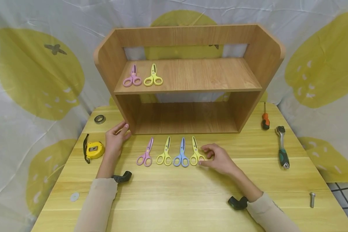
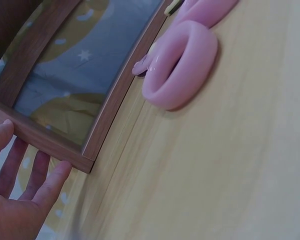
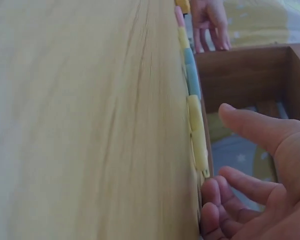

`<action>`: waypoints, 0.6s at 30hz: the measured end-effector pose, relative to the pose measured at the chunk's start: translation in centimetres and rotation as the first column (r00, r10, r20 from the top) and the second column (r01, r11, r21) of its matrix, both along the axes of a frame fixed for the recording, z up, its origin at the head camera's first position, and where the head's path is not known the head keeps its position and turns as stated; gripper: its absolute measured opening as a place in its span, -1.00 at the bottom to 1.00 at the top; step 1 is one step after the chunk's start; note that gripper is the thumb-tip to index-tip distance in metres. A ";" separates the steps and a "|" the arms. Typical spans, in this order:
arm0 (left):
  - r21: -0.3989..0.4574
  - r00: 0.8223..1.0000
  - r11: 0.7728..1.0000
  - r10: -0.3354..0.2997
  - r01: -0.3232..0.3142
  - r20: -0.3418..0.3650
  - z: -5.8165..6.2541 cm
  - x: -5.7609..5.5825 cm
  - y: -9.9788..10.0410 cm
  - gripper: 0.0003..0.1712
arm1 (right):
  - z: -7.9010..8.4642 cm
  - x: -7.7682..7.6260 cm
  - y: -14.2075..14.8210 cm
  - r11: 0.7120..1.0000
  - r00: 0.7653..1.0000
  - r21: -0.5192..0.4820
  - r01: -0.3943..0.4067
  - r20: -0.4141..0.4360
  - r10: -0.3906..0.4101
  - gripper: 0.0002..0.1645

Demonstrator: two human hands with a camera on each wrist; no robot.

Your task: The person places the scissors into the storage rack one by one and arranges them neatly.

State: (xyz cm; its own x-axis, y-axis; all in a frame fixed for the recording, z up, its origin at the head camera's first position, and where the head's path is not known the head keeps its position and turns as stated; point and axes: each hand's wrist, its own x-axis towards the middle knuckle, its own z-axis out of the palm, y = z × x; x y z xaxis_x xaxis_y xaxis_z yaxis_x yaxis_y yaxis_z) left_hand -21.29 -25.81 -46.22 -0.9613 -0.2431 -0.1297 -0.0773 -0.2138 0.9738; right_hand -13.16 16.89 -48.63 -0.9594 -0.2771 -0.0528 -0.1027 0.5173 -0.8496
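My left hand [image 1: 115, 141] touches the lower left corner of a wooden shelf [image 1: 203, 75], fingers spread and nearly straight. On the table in front of the shelf lie pink scissors [image 1: 146, 153], yellow scissors [image 1: 164, 154], blue scissors [image 1: 181, 154] and more yellow scissors [image 1: 195, 150], side by side, blades toward the shelf. Beside the rightmost yellow pair is my right hand [image 1: 218, 159], loosely bent, its thumb near a handle loop. In the right wrist view, a gap shows between that thumb and the yellow scissors [image 3: 196, 117]. The upper board carries pink scissors [image 1: 132, 77] and yellow scissors [image 1: 153, 75].
On the left are a black tape roll [image 1: 100, 119], a yellow tape measure [image 1: 95, 149] and a pale disc [image 1: 74, 197]. On the right lie an orange-handled screwdriver [image 1: 265, 120], a ratchet wrench [image 1: 283, 151] and a bolt [image 1: 312, 199]. Lemon-print cloth hangs behind.
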 end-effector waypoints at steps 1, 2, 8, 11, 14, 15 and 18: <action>0.000 1.000 1.000 0.002 -0.002 0.002 0.0 0.0 0.0 -0.46 | -0.1 0.0 -0.1 1.000 1.000 -0.001 -0.001 -0.001 0.001 -0.23; 0.002 1.000 1.000 0.003 -0.003 0.004 0.0 0.0 0.0 -0.46 | -0.2 0.0 -0.1 1.000 1.000 -0.001 0.000 -0.003 0.000 -0.23; 0.014 1.000 1.000 0.013 -0.013 0.007 -0.2 0.1 0.0 -0.46 | -0.9 -0.1 -0.3 0.998 1.000 0.063 0.010 -0.029 -0.008 -0.24; 0.011 1.000 1.000 0.011 -0.011 0.006 -0.2 0.2 0.1 -0.45 | -1.2 -0.1 -0.5 0.994 0.999 0.107 0.015 -0.053 -0.009 -0.28; 0.009 1.000 1.000 0.010 -0.010 0.007 -0.4 0.0 0.0 -0.45 | -1.2 0.1 -0.6 0.991 0.997 0.128 0.028 -0.072 -0.018 -0.34; 0.008 1.000 1.000 0.010 -0.010 0.008 -0.5 -0.1 0.0 -0.44 | -1.2 0.1 -0.6 0.991 0.997 0.133 0.034 -0.078 -0.023 -0.36; 0.002 1.000 1.000 0.016 -0.016 0.005 -1.0 -0.5 -0.2 -0.44 | -1.1 0.2 -0.7 0.988 0.996 0.143 0.050 -0.084 -0.039 -0.45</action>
State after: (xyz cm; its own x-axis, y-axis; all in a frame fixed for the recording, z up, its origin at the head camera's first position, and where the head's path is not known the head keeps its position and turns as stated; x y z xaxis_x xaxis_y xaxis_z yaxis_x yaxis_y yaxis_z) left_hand -21.77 -26.00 -47.24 -0.9566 -0.2582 -0.1354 -0.0791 -0.2172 0.9729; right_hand -12.97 16.14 -49.70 -0.9733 -0.2291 -0.0115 -0.1416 0.6397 -0.7554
